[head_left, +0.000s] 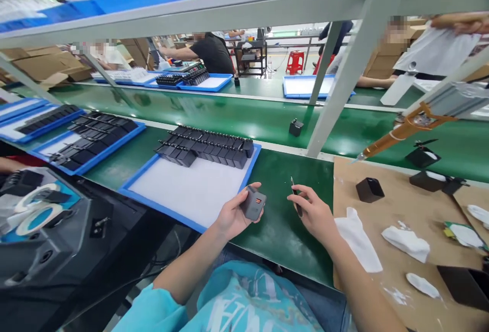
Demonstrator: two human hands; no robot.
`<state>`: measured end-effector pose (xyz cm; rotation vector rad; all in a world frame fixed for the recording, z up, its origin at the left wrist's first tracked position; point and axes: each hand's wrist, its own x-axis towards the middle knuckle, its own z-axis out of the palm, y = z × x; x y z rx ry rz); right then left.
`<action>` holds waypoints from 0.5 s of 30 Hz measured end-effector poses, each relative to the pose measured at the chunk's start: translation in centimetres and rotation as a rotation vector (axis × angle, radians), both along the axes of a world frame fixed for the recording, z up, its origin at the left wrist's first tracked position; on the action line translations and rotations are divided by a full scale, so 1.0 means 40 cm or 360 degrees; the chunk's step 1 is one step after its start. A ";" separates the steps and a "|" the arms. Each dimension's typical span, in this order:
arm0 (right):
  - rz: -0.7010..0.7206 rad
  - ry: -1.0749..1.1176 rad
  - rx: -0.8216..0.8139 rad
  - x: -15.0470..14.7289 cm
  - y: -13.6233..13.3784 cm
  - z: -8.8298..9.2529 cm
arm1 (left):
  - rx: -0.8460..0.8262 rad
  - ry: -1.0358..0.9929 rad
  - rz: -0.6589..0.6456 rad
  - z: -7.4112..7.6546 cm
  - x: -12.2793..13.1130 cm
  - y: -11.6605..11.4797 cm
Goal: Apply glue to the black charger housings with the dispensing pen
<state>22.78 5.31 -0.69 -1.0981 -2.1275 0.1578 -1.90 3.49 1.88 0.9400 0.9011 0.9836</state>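
Observation:
My left hand [231, 218] is closed round a small dark grey plastic box [252, 211], whose upper face has a small opening with orange-red parts inside. To the right, my right hand [315, 212] pinches a pair of dark tweezers [297, 208], pointed tip upward and apart from the box. Both hands are above the green bench [275, 250]. Just beyond my left hand lies a blue-rimmed white tray [171, 189], with rows of black boxes [217, 146] standing along its far side.
Brown cardboard [355, 240] on the right bears an open black box [370, 190] and white cloths [357, 238]. An orange-nozzled dispenser [395, 133] hangs above it. A shelf post [344, 67] rises behind the bench. At left sits a dark machine [64, 230]. Several people work across the green belt [248, 110].

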 end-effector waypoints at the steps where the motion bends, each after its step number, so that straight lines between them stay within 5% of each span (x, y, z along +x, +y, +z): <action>1: 0.0005 -0.0080 0.0012 0.000 0.001 -0.004 | 0.0111 0.0112 0.0050 -0.006 -0.018 0.008; 4: 0.0029 -0.0273 0.0063 0.004 0.007 -0.019 | 0.0599 0.0849 0.0282 -0.016 -0.101 0.060; 8: 0.0095 -0.0347 0.0071 0.009 0.018 -0.038 | 0.1134 0.2495 0.0550 -0.005 -0.262 0.173; 15: 0.0065 -0.0289 -0.0111 0.010 0.028 -0.047 | 0.1135 0.2939 0.0656 0.005 -0.462 0.285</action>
